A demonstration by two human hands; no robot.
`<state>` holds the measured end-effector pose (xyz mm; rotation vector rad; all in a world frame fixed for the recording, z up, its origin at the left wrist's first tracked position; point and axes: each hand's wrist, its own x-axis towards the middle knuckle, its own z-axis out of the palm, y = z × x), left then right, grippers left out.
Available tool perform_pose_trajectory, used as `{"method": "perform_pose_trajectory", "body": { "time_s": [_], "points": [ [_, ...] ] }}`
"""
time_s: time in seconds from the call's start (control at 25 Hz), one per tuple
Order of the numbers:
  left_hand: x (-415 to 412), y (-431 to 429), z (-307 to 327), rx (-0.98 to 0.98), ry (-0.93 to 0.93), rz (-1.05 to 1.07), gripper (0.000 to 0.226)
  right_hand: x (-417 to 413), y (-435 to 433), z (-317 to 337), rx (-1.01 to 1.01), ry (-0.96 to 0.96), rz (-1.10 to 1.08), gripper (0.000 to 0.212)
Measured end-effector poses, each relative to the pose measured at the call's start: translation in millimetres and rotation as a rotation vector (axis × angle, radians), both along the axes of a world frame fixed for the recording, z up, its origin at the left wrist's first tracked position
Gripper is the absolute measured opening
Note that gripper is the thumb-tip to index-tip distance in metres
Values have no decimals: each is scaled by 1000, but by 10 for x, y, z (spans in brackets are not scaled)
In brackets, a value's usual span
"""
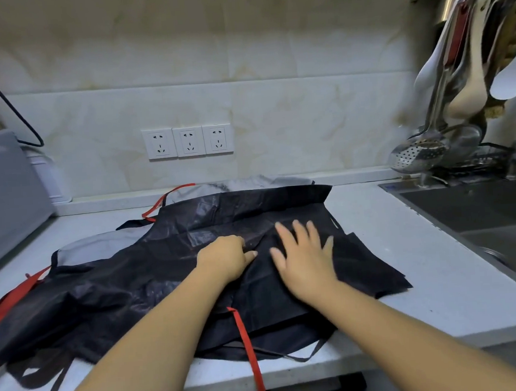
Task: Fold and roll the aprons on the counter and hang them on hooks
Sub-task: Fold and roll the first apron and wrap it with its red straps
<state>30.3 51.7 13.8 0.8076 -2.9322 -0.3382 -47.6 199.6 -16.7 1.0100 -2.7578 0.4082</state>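
A pile of black aprons (170, 262) lies spread over the white counter (410, 300), with red straps (251, 351) trailing over the front edge and off to the left. My left hand (224, 258) rests on the middle of the top apron with fingers curled, pinching a fold of cloth. My right hand (303, 253) lies flat beside it, fingers spread, pressing the fabric down. A grey apron (247, 185) peeks out behind the black ones near the wall.
A steel sink (481, 222) is set into the counter at the right. Ladles and spoons (467, 67) hang above it. A grey appliance (3, 194) stands at the left. Three wall sockets (188, 141) sit on the tiled wall.
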Motion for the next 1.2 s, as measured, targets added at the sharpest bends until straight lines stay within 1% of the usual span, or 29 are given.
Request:
{"method": "perform_pose_trajectory", "body": {
  "time_s": [0.08, 0.16, 0.2, 0.24, 0.28, 0.32, 0.36, 0.4, 0.44, 0.48, 0.52, 0.56, 0.6, 0.72, 0.8, 0.88, 0.92, 0.96, 1.0, 1.04, 1.08, 1.12, 1.16, 1.2],
  "points": [
    [101, -55, -58, 16, 3, 22, 26, 44, -55, -258, 122, -152, 2, 61],
    [236, -191, -60, 152, -133, -15, 34, -7, -6, -414, 201, -248, -41, 63],
    [304, -272, -33, 242, -204, -41, 40, -26, -7, -415, 224, -267, -62, 63],
    [381, -334, 4, 338, -243, -61, 43, -14, -34, -382, 245, -260, -78, 63],
    [443, -395, 30, 444, -236, -68, 42, 32, -95, -329, 253, -215, -77, 63],
    [488, -457, 33, 525, -185, -57, 38, 108, -190, -273, 235, -139, -40, 62],
    [534, -513, 17, 562, -104, -27, 33, 208, -299, -225, 198, -60, 38, 63],
    [568, -569, -8, 508, -25, 18, 30, 296, -387, -200, 160, -15, 138, 64],
    [609, -650, -55, 330, -2, 70, 30, 376, -456, -208, 146, -12, 232, 63],
    [683, -732, -117, 101, -61, 120, 37, 437, -508, -256, 153, -36, 289, 61],
    [776, -786, -180, -58, -164, 154, 48, 460, -520, -316, 171, -68, 303, 59],
    [879, -849, -258, -114, -247, 186, 58, 460, -515, -373, 186, -100, 291, 58],
    [980, -926, -338, -94, -292, 222, 64, 441, -509, -418, 190, -119, 275, 57],
    [1189, -1085, -576, 34, -204, 239, 65, 407, -516, -455, 230, -136, 263, 58],
    [1204, -1136, -664, 53, -159, 234, 64, 435, -555, -406, 251, -172, 272, 62],
    [1164, -1145, -630, 73, -89, 223, 62, 450, -616, -275, 173, -281, 276, 61],
    [1148, -1108, -569, 72, -1, 205, 59, 444, -656, -197, 83, -352, 273, 57],
    [1145, -1058, -491, 94, 131, 178, 54, 413, -720, -139, -20, -424, 265, 49],
    [1161, -989, -384, 187, 265, 148, 47, 393, -792, -69, -92, -478, 258, 38],
    [1186, -910, -263, 357, 358, 113, 43, 378, -872, 7, -130, -521, 242, 26],
    [1227, -822, -143, 565, 376, 68, 41, 366, -945, 74, -142, -547, 241, 18],
    [1277, -752, -51, 690, 312, 10, 44, 360, -1021, 126, -149, -575, 264, 17],
    [1323, -710, -5, 687, 189, -52, 58, 373, -1082, 181, -150, -595, 292, 20],
    [1344, -696, -12, 602, 74, -96, 75, 373, -1134, 206, -149, -609, 301, 21]
  ]
}}
